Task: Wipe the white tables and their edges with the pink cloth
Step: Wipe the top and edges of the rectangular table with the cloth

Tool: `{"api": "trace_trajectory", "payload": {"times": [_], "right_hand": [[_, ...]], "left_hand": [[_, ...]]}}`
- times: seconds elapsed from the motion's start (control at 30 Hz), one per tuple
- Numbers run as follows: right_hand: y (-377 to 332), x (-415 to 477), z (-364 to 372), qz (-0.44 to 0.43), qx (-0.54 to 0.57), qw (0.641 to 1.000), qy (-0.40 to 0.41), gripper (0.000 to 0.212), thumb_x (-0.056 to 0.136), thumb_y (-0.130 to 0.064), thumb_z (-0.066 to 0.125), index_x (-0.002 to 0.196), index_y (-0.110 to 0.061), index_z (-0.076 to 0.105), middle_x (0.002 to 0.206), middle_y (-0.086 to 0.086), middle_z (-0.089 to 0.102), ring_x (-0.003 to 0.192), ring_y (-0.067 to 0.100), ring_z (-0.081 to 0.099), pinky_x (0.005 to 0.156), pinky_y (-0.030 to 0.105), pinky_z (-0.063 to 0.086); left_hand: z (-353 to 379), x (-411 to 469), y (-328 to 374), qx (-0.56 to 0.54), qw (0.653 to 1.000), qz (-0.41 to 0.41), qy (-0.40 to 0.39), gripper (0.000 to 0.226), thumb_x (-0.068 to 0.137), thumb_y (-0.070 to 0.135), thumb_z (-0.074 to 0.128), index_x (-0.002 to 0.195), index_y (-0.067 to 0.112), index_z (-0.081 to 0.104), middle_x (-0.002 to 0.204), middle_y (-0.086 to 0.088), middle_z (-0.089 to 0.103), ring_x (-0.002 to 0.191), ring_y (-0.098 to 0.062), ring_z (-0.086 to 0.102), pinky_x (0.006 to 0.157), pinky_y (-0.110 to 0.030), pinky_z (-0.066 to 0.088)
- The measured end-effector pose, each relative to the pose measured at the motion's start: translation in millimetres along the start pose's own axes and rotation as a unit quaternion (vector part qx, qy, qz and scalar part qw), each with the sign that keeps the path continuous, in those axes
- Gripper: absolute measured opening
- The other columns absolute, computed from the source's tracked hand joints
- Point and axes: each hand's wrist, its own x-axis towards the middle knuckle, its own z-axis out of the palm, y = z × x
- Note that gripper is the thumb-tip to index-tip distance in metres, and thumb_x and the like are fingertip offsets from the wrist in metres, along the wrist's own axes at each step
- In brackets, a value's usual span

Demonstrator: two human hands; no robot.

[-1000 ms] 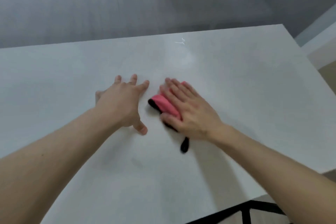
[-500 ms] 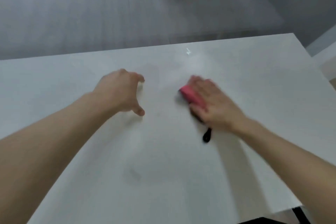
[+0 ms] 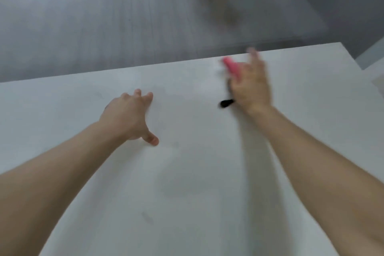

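Currently the right hand (image 3: 250,87) lies on the pink cloth (image 3: 230,66), fingers extended and pressing it onto the white table (image 3: 187,183). Motion blur hides the exact finger contact. The cloth shows at the thumb side of this hand, and its black tab (image 3: 226,103) sticks out beside the wrist. The left hand (image 3: 128,118) rests on the tabletop well apart from the right hand, fingers spread wide, thumb out, holding nothing. It probably serves as a brace.

Hazards:
- The far table edge runs just ahead of the right fingertips. An overrun would likely push the cloth off the edge onto the grey floor (image 3: 104,16).
- The cloth is pressed, not gripped. A fast reversal could let the palm slide off it.
- The edge itself is not yet wrapped by the cloth. A flat stroke would likely miss it.
- Weight on the bracing hand could slip on the smooth surface.
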Motion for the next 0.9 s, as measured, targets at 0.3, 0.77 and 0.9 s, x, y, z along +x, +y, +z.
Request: {"api": "trace_trajectory", "payload": {"times": [0.3, 0.77, 0.9], "right_hand": [[-171.6, -14.9, 42.7, -0.158, 0.004, 0.978, -0.139, 0.069, 0.112, -0.039, 0.036, 0.169, -0.004, 0.023, 0.179, 0.016, 0.017, 0.167, 0.026, 0.01, 0.135, 0.038, -0.001], [-162.8, -1.9, 50.9, -0.135, 0.036, 0.987, -0.083, 0.07, 0.102, -0.037, 0.045, 0.165, -0.007, 0.039, 0.172, 0.015, 0.036, 0.162, 0.029, 0.027, 0.134, 0.037, 0.007], [-106.0, 24.0, 30.8, -0.22, 0.047, 0.971, -0.086, 0.062, 0.1, -0.036, 0.041, 0.16, -0.024, 0.051, 0.161, 0.003, 0.054, 0.152, 0.025, 0.042, 0.13, 0.041, 0.025]], "left_hand": [[3.9, 6.1, -1.9, 0.018, 1.0, -0.003, 0.024, 0.138, 0.045, 0.073, 0.099, 0.162, 0.037, 0.036, 0.157, -0.002, 0.053, 0.133, -0.032, 0.056, 0.102, -0.047, 0.055], [3.8, 5.1, -3.8, 0.008, 1.0, -0.005, 0.027, 0.141, 0.05, 0.071, 0.099, 0.166, 0.036, 0.027, 0.167, 0.003, 0.04, 0.15, -0.031, 0.043, 0.107, -0.05, 0.053], [3.3, 4.3, -4.4, 0.013, 1.0, -0.001, 0.025, 0.146, 0.051, 0.073, 0.097, 0.169, 0.036, 0.019, 0.175, 0.003, 0.028, 0.154, -0.031, 0.038, 0.111, -0.051, 0.05]]}}
